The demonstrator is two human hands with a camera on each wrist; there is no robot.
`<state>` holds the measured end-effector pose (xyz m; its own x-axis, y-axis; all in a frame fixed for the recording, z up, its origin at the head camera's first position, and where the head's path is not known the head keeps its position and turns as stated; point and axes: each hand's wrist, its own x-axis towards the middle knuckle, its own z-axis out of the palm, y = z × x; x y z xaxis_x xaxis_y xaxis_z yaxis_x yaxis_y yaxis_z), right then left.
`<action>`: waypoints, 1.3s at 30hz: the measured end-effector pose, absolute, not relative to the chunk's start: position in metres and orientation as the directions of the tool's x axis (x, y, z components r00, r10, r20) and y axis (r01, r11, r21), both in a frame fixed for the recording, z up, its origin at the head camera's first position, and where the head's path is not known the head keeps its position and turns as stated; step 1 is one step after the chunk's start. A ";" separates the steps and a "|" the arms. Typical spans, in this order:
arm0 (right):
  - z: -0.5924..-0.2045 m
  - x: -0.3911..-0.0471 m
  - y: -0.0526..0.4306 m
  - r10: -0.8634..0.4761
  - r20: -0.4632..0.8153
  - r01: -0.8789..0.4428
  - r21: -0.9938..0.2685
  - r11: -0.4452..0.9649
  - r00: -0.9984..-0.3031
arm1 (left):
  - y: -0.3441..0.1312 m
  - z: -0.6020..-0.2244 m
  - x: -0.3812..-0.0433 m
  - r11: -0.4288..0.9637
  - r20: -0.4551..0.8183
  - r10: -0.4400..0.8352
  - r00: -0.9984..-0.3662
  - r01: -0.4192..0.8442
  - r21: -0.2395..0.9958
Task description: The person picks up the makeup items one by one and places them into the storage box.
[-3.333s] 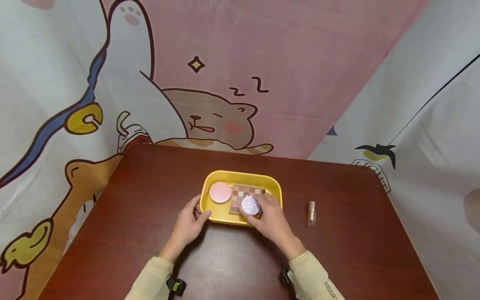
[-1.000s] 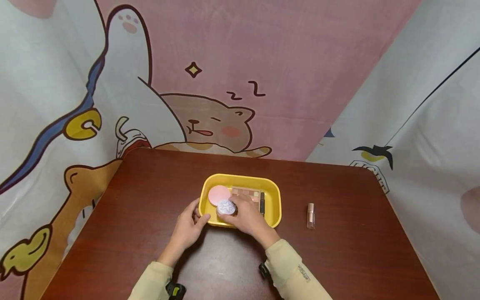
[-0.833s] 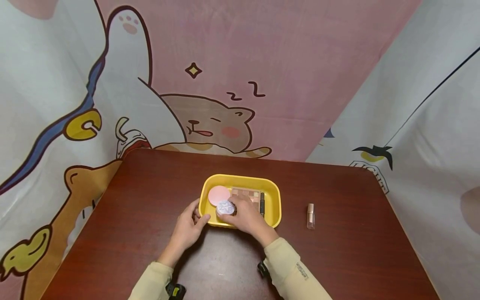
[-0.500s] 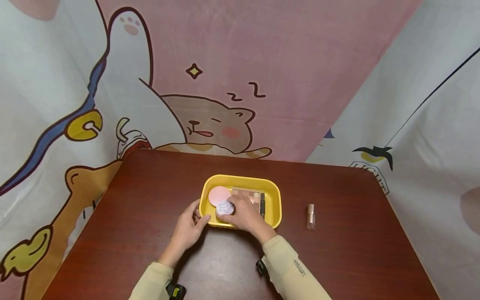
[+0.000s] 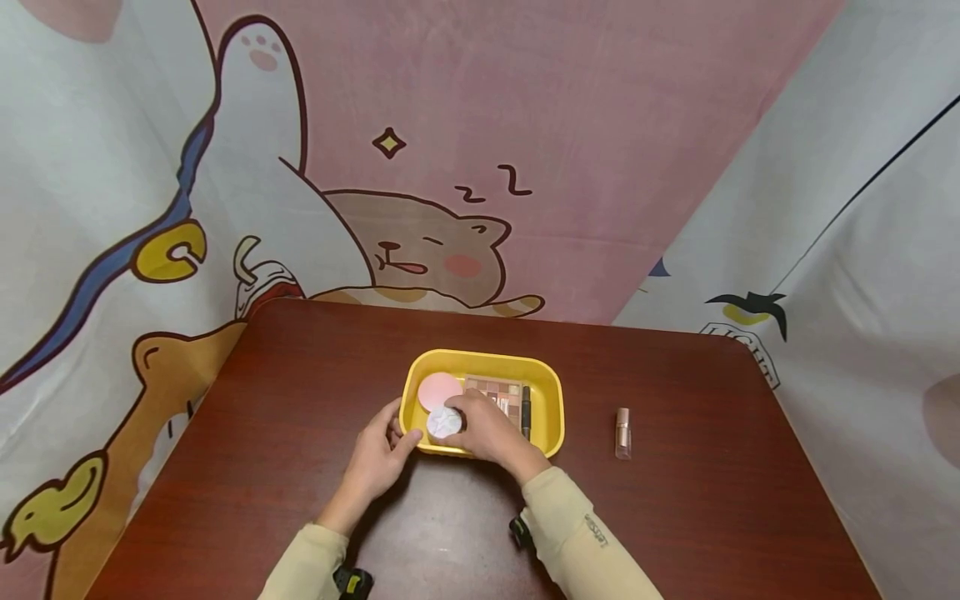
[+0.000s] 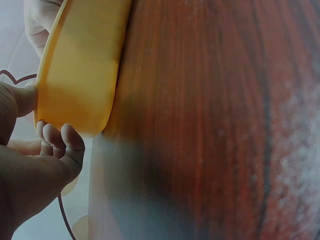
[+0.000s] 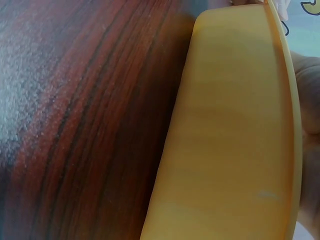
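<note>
My right hand (image 5: 491, 429) pinches a small round jar with a white patterned lid (image 5: 444, 423), inside the front left of a yellow plastic tray (image 5: 557, 421). My left hand (image 5: 375, 454) grips the tray's left front corner, thumb at the rim; in the left wrist view its fingers bend against the yellow wall (image 6: 80, 65). Behind the jar lies a round pink compact (image 5: 438, 388). An eyeshadow palette (image 5: 507, 395) lies to the right, partly hidden by my right hand. A slim black tube (image 5: 526, 414) lies along the palette's right side. The tray wall hides most of my right hand in the right wrist view.
A lipstick tube with a pinkish-gold cap and clear base (image 5: 623, 433) lies on the dark red wooden table (image 5: 712, 467), right of the tray. Cartoon-printed curtains (image 5: 585, 167) hang behind the table and along both sides.
My right hand has carried the jar leftward, from over the palette to the tray's front left, baring more of the palette and the black tube. My left hand keeps its hold on the corner.
</note>
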<state>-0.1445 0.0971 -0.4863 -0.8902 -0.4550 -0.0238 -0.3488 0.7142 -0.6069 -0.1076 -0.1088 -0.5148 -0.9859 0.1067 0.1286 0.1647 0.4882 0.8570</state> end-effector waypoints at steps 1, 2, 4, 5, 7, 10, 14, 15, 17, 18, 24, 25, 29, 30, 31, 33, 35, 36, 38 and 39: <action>-0.486 -0.145 0.097 -0.459 -0.028 -0.349 -0.609 0.712 -0.888 | -0.109 -0.515 -0.108 0.488 0.129 0.106 -0.986 0.164 0.857; -0.486 -0.145 0.097 -0.464 -0.029 -0.351 -0.612 0.708 -0.885 | -0.109 -0.515 -0.108 0.487 0.130 0.104 -0.986 0.164 0.858; -0.486 -0.146 0.096 -0.471 -0.032 -0.353 -0.619 0.702 -0.882 | -0.109 -0.515 -0.108 0.484 0.130 0.102 -0.986 0.164 0.859; -0.486 -0.146 0.096 -0.472 -0.035 -0.350 -0.623 0.700 -0.881 | -0.108 -0.515 -0.107 0.483 0.130 0.101 -0.986 0.163 0.860; -0.486 -0.146 0.096 -0.472 -0.036 -0.348 -0.628 0.697 -0.881 | -0.108 -0.514 -0.107 0.480 0.129 0.099 -0.987 0.161 0.862; -0.486 -0.146 0.096 -0.472 -0.033 -0.350 -0.626 0.697 -0.881 | -0.108 -0.514 -0.107 0.478 0.129 0.097 -0.987 0.160 0.864; -0.487 -0.146 0.096 -0.471 -0.027 -0.355 -0.621 0.699 -0.881 | -0.108 -0.513 -0.107 0.477 0.130 0.096 -0.987 0.160 0.864; -0.487 -0.146 0.097 -0.471 -0.027 -0.355 -0.620 0.700 -0.882 | -0.107 -0.513 -0.107 0.476 0.131 0.096 -0.987 0.161 0.865; -0.488 -0.146 0.097 -0.467 -0.024 -0.352 -0.623 0.698 -0.884 | -0.107 -0.513 -0.107 0.475 0.131 0.096 -0.987 0.161 0.865; -0.487 -0.146 0.097 -0.467 -0.022 -0.352 -0.625 0.696 -0.884 | -0.107 -0.513 -0.107 0.475 0.130 0.096 -0.987 0.160 0.865; -0.486 -0.144 0.099 -0.467 0.000 -0.365 -0.626 0.690 -0.884 | -0.108 -0.513 -0.107 0.480 0.125 0.094 -0.988 0.155 0.864; -0.486 -0.144 0.099 -0.466 0.003 -0.366 -0.624 0.691 -0.885 | -0.108 -0.513 -0.107 0.481 0.126 0.095 -0.987 0.156 0.863; -0.485 -0.142 0.102 -0.454 0.008 -0.360 -0.624 0.694 -0.891 | -0.108 -0.514 -0.107 0.478 0.137 0.098 -0.986 0.167 0.862; -0.484 -0.142 0.103 -0.455 0.014 -0.363 -0.623 0.693 -0.891 | -0.108 -0.514 -0.107 0.478 0.139 0.099 -0.985 0.170 0.862; -0.484 -0.141 0.105 -0.455 0.018 -0.366 -0.622 0.692 -0.890 | -0.108 -0.514 -0.107 0.474 0.142 0.099 -0.985 0.172 0.864; -0.482 -0.141 0.108 -0.459 0.035 -0.379 -0.620 0.687 -0.888 | -0.108 -0.515 -0.107 0.469 0.145 0.099 -0.984 0.175 0.866; -0.479 -0.140 0.111 -0.461 0.044 -0.386 -0.623 0.681 -0.886 | -0.108 -0.516 -0.107 0.467 0.148 0.098 -0.984 0.176 0.867; -0.479 -0.140 0.113 -0.462 0.047 -0.388 -0.622 0.680 -0.886 | -0.108 -0.516 -0.107 0.466 0.148 0.097 -0.984 0.176 0.867; -0.476 -0.139 0.116 -0.453 0.040 -0.375 -0.628 0.682 -0.890 | -0.108 -0.516 -0.107 0.466 0.147 0.098 -0.984 0.176 0.867; -0.475 -0.139 0.118 -0.448 0.034 -0.369 -0.626 0.687 -0.893 | -0.108 -0.516 -0.107 0.466 0.147 0.099 -0.984 0.177 0.867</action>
